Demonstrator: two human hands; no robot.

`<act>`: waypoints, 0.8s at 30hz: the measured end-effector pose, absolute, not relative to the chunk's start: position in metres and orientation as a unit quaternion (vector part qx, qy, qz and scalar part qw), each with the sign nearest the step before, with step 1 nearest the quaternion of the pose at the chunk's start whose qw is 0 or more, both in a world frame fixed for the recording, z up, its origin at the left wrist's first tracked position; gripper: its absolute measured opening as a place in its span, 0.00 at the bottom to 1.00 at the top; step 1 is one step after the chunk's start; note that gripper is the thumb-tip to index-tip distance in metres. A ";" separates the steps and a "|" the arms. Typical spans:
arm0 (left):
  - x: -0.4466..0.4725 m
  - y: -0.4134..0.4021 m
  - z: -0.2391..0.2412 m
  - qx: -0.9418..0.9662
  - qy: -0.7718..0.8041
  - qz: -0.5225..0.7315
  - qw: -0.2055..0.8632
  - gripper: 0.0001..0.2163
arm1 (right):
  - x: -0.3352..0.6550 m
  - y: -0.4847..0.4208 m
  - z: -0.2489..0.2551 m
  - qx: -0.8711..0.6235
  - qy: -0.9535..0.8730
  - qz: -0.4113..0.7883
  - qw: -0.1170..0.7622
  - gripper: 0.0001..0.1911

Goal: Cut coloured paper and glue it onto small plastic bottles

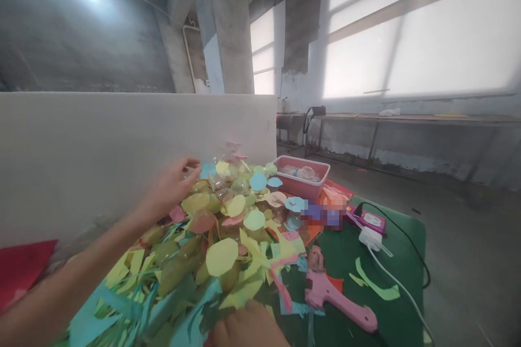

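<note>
My left hand (pixel 173 184) reaches forward over a big heap of cut coloured paper shapes and clear plastic bits (pixel 222 217). Its fingers are bent and touch the far left side of the heap, with nothing clearly gripped. My right hand (pixel 246 328) shows only as knuckles at the bottom edge, resting on the near side of the heap. Its fingers are hidden.
A pink tray (pixel 303 176) with clear pieces stands behind the heap. A pink glue gun (pixel 334 295) lies on the green mat (pixel 401 303), near a power strip (pixel 370 222) and cables. A white board (pixel 101 152) stands on the left. Red paper (pixel 20 268) lies far left.
</note>
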State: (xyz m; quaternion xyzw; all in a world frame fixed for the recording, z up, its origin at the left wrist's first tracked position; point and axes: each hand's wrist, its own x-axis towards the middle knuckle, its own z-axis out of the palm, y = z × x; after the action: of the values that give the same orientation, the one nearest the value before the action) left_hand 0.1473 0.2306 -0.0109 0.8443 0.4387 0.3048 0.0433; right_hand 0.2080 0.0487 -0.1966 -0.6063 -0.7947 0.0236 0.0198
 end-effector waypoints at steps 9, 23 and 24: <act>0.033 0.090 -0.038 0.812 0.421 0.400 -0.060 0.11 | 0.225 0.017 -0.173 -0.579 -0.813 0.024 0.064 0.22; -0.037 0.125 -0.102 0.871 0.463 -0.052 0.154 0.14 | 0.231 0.012 -0.171 -0.574 -0.816 0.013 0.059 0.15; -0.036 0.124 -0.103 0.875 0.453 -0.064 0.155 0.12 | 0.231 0.012 -0.171 -0.576 -0.815 0.012 0.057 0.14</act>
State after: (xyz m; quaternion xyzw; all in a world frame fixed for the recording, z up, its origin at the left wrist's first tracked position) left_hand -0.0359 0.1236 -0.1029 0.8754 0.4535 -0.0638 0.1548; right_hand 0.2307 0.0123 -0.1711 -0.5758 -0.8155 0.0124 0.0575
